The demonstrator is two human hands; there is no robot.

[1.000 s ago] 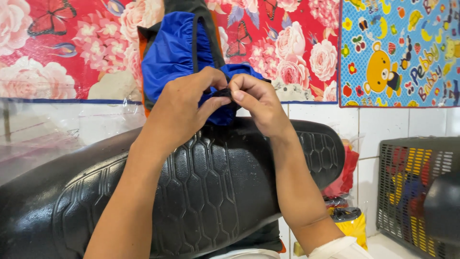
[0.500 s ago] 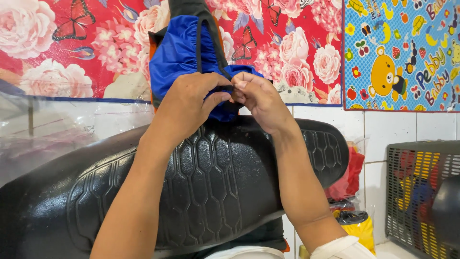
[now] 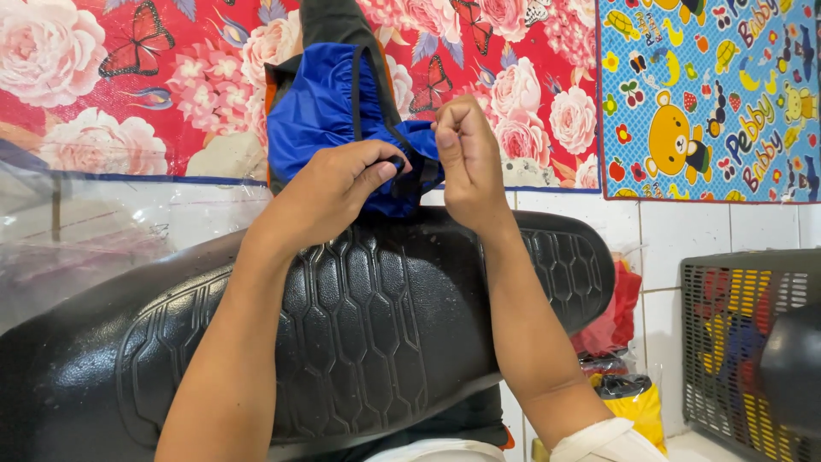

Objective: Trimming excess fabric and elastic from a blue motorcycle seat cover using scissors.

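A blue cloth [image 3: 329,115] is bunched at the far edge of a black seat [image 3: 359,334], against the flowered wall sheet [image 3: 128,77]. Its gathered hem is pinched by the left hand [image 3: 338,184] above the seat, and a fold is nipped by the closed fingers of the right hand [image 3: 466,158] just beside it. Right of the seat, a wire basket [image 3: 735,342] and a yellow bag [image 3: 629,402] are seen; the seat's near side is crossed by both forearms.

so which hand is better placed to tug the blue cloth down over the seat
Probably the left hand: its fingers already pinch the blue cloth just above the black seat. The right hand is closed beside the cloth's edge, its grip unclear.
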